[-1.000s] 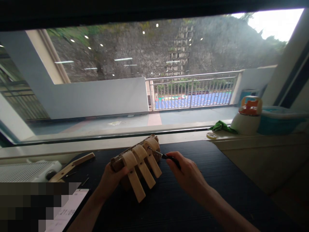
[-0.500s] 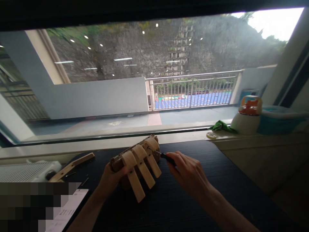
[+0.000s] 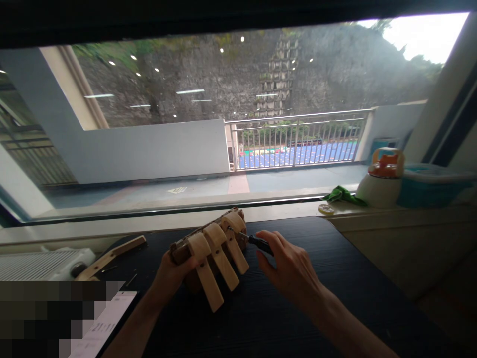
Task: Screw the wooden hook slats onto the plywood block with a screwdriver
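A wooden assembly (image 3: 214, 251) with three pale finger-like slats stands tilted on the dark table (image 3: 335, 278). My left hand (image 3: 169, 276) grips its lower left end from underneath. My right hand (image 3: 288, 268) pinches a small screwdriver (image 3: 257, 242) with a black handle. The screwdriver's metal tip touches the rightmost slat near its rounded top.
A loose wooden piece (image 3: 112, 256) lies at the table's left, beside a white ribbed box (image 3: 40, 263). A paper sheet (image 3: 104, 323) sits near the front left. On the window ledge are a green cloth (image 3: 343, 195), a white and orange container (image 3: 382, 179) and a blue tub (image 3: 432, 185).
My right hand has turned slightly on the screwdriver handle, fingers shifting. The wooden assembly and my left hand stay in place.
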### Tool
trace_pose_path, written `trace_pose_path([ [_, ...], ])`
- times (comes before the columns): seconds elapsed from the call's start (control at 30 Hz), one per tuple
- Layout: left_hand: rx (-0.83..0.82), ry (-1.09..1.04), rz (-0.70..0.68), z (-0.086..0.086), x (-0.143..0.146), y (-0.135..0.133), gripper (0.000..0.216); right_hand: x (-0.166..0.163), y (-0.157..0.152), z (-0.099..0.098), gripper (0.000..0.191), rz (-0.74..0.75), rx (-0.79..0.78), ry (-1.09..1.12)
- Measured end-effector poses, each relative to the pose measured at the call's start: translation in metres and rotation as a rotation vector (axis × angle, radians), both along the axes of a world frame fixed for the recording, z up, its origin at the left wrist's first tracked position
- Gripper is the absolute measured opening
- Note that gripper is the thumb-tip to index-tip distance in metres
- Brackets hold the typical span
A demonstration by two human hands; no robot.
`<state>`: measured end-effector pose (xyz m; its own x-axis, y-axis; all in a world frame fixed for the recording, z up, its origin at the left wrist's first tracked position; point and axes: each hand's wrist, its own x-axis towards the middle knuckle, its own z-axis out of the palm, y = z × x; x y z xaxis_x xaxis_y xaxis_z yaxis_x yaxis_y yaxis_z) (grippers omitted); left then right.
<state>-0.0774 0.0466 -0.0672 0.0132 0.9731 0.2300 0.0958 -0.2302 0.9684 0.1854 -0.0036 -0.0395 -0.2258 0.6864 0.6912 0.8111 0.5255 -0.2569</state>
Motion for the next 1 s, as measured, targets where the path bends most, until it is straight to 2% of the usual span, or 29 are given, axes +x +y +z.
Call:
trace_pose_path([
  [0.13,0.004,-0.006,-0.014,-0.0004,-0.0003,0.0005,0.033,-0.001,0.0008,0.0018,0.017,-0.012,0.12,-0.098],
  [0.27,-0.004,0.018,-0.006,-0.0008,-0.001,0.0017,0.035,-0.0003,0.0023,0.002,0.016,0.033,0.173,-0.091],
  [0.33,-0.012,0.024,-0.004,-0.0007,-0.001,0.0018,0.035,0.0002,0.0026,0.0009,0.016,0.059,0.124,-0.04],
  [0.53,-0.012,0.001,0.005,0.0003,0.0002,0.0001,0.032,0.0009,0.0012,-0.003,0.017,0.007,-0.198,0.114],
  [0.63,-0.006,-0.004,0.01,0.0006,0.001,-0.0005,0.029,0.0013,-0.0002,-0.0012,0.02,0.002,-0.224,0.094],
  [0.73,-0.015,-0.004,0.011,0.0012,0.0015,-0.0009,0.032,0.0024,-0.0013,0.0026,0.029,0.003,-0.122,0.055],
  [0.9,-0.015,0.002,0.0,0.0022,0.0013,-0.0013,0.032,0.0046,0.0008,0.0061,0.021,0.04,0.144,-0.1],
  [1.0,-0.013,0.013,0.019,0.0032,0.0017,-0.0011,0.033,0.0046,0.0026,0.0051,0.023,0.042,0.199,-0.127],
])
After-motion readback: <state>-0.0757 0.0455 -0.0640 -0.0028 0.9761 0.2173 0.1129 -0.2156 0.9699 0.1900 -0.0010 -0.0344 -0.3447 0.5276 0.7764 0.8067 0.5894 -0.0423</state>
